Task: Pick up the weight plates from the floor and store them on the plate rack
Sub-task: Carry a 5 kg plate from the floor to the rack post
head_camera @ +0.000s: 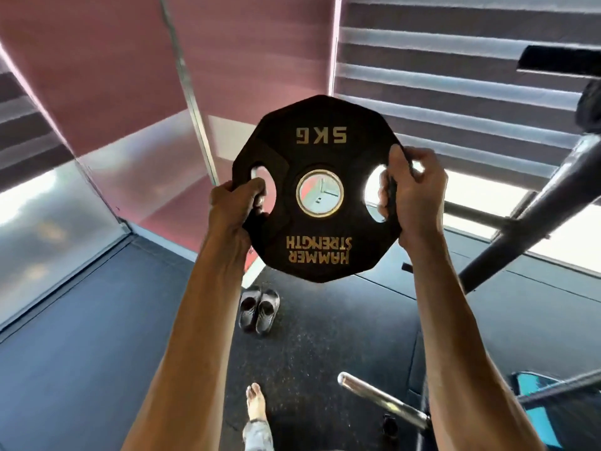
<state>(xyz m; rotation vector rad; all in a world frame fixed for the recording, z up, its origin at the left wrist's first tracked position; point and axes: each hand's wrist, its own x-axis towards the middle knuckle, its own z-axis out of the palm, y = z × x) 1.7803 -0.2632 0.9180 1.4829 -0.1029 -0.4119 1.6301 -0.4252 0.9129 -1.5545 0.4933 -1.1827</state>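
Left hand (239, 203): closed tight round the rim of the weight plate (320, 157). Its fingers hooked through the grip slot on that side.
Right hand (414, 196): closed tight on the opposite rim. Its thumb lay up along the edge and its fingertips (386, 198) showed through the second grip slot.
Opening: neither hand was spread; both were wrapped narrowly round the plate's edge and held nothing else.
Weight plate: a black many-sided plate with gold lettering, "5 KG" and "HAMMER STRENGTH", both read upside down from the head camera. It hung between the 2 hands, face toward the camera, clear of the floor (309, 353). Its metal-ringed centre hole lay midway between the hands.
Arms: both forearms reached up and forward from the bottom of the view, well apart at the elbows and closer at the wrists.
Below the hands: a pair of black shoes (258, 310) stood on the speckled rubber floor, just under the plate's lower edge. Nearer the person was a bare foot (256, 403).
Below the right forearm: a chrome bar (383, 398) pointed up-left over the floor.
Right of the right hand: a dark metal frame (527, 222) slanted across striped window blinds (455, 92).
Behind the left hand: a pink wall panel (97, 76).
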